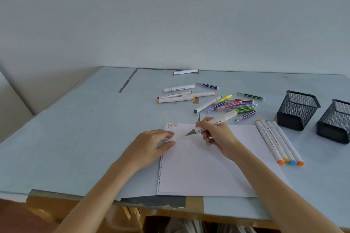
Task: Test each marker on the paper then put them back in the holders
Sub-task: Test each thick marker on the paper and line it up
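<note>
Right hand (216,134): we see its grip closed round an uncapped white marker (214,122), the orange tip slanted down toward the paper, just above or at the sheet; we cannot tell whether it touches.
Left hand (151,145): its grip pinches a small white cap (170,139) at the sheet's left edge, which we judge is kept ready for recapping while the palm steadies the paper.
Paper (217,166): white sheet at centre frame on the bench (75,138); a few red and orange test marks (172,125) sit in its upper left corner, so we read the trials as proceeding in a row from that corner.
Tested group (278,142): four white markers lie side by side just right of the paper, caps orange, yellow, blue, orange; we judge them set aside as done.
Untested pile (208,98): white and thin striped markers scattered above the paper, with one lone marker (185,71) at the bench's far edge.
Holders (298,109): two black mesh cups at right of frame, no markers showing above their rims, so the return step is not yet done.
</note>
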